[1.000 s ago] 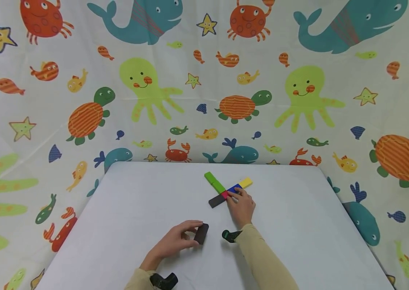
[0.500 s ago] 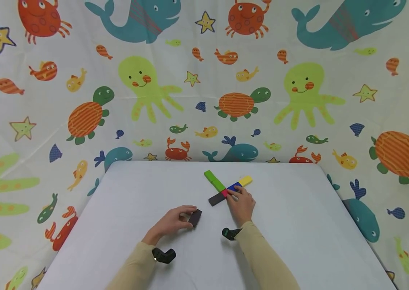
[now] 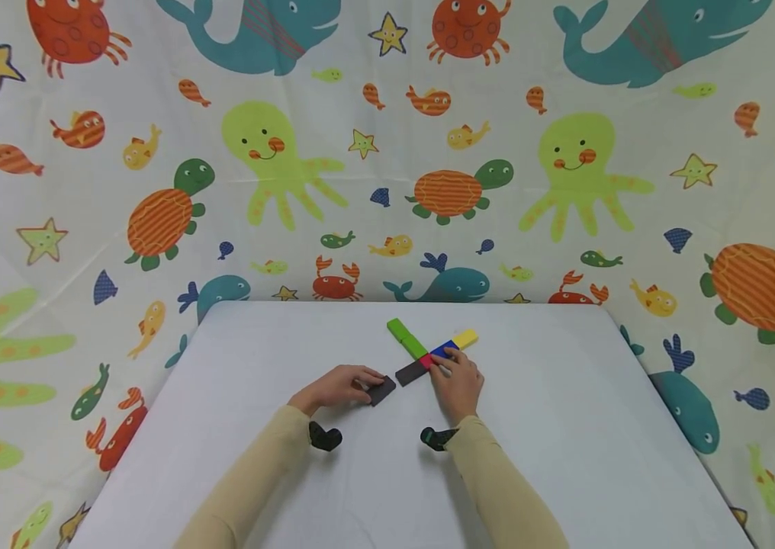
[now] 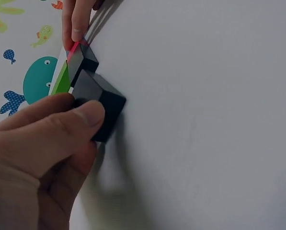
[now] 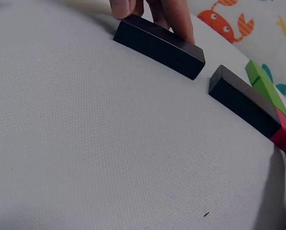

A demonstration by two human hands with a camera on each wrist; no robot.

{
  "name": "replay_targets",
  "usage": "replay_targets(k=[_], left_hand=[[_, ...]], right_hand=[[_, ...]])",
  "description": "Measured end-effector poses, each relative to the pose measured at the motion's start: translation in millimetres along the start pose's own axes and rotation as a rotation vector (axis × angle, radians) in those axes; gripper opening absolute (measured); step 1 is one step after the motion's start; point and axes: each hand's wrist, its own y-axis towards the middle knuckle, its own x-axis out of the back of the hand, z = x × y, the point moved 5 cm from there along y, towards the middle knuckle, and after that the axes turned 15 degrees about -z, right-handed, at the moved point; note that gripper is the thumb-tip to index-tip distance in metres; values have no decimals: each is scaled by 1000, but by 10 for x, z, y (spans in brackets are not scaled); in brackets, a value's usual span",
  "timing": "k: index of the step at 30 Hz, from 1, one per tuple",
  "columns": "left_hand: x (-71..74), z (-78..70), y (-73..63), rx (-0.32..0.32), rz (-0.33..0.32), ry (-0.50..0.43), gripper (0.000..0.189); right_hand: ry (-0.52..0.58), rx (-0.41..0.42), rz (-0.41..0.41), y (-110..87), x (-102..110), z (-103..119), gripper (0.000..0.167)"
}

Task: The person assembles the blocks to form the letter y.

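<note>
My left hand point(image 3: 339, 387) pinches a black rectangular block point(image 3: 381, 391) between thumb and fingers, just left of an arrangement of coloured blocks. In the left wrist view, the held block point(image 4: 102, 100) looks tilted near the end of a second black block point(image 4: 83, 60). A small gap parts the two in the right wrist view. That second black block point(image 3: 411, 372) meets a red block point(image 3: 425, 361), followed by a blue block point(image 3: 442, 350) and a yellow block point(image 3: 466, 338). Green blocks point(image 3: 406, 338) branch off toward the back left. My right hand point(image 3: 458, 385) grips the row at the red block, partly covering the blue.
Everything lies on a white table point(image 3: 538, 427). Behind its back edge hangs a cloth point(image 3: 374, 259) printed with sea animals. Small black devices sit at both wrists, the left one point(image 3: 325, 437) and the right one point(image 3: 437, 438).
My left hand has moved forward, away from me, carrying the black block from nearer the front to beside the row's black end. The right hand has stayed in place on the blocks.
</note>
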Motion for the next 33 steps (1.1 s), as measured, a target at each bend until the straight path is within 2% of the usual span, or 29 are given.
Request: replay_targets(k=[5, 9, 33], left_hand=[[-16, 53, 127, 32, 56, -22, 42], [-24, 90, 174, 77, 88, -17, 43], [14, 38, 262, 130, 139, 22, 41]], right_hand=[[5, 31, -20, 4, 24, 18, 26], [-6, 37, -11, 7, 24, 13, 26], [-17, 34, 1, -7, 43, 40, 27]])
